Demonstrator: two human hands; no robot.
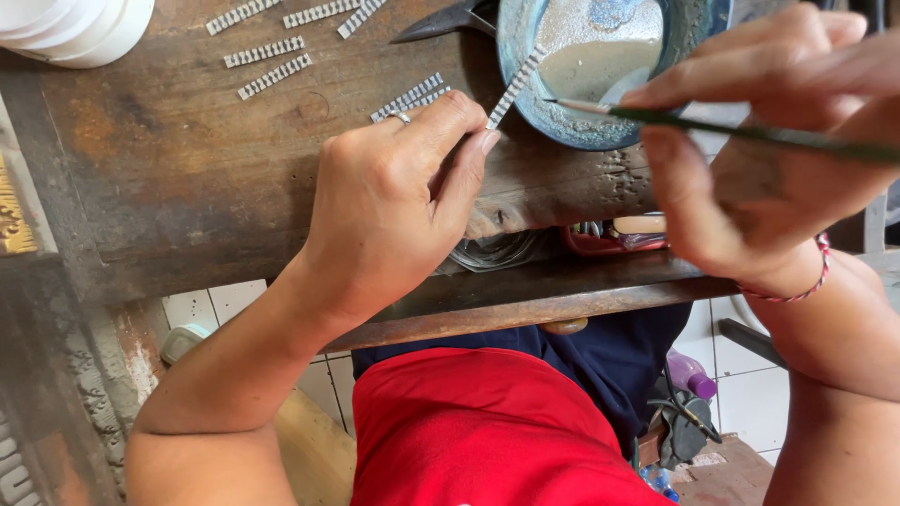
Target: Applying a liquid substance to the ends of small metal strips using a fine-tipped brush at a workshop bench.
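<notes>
Nearest the camera, the left hand (394, 201) is curled, thumb and fingers pinching the lower end of one ridged silver strip (515, 87), which slants up toward one o'clock until its tip rests on the rim of the single blue-green bowl (548, 112); a ring sits on one finger. At three o'clock from it, the right hand (759, 150) grips one thin green-handled brush (750, 131) between thumb and fingertips, wrist bent, the brush lying nearly level with its pale tip pointing toward nine o'clock, close to the strip's upper end. A red cord bracelet (806, 286) circles that wrist. Farther off on the dark wooden worktop (169, 169), a small cluster of like strips (410, 97) lies just at twelve o'clock of the left knuckles, and five more strips (267, 66) are scattered toward eleven o'clock. White round containers (75, 28) sit at the far ten o'clock corner.
</notes>
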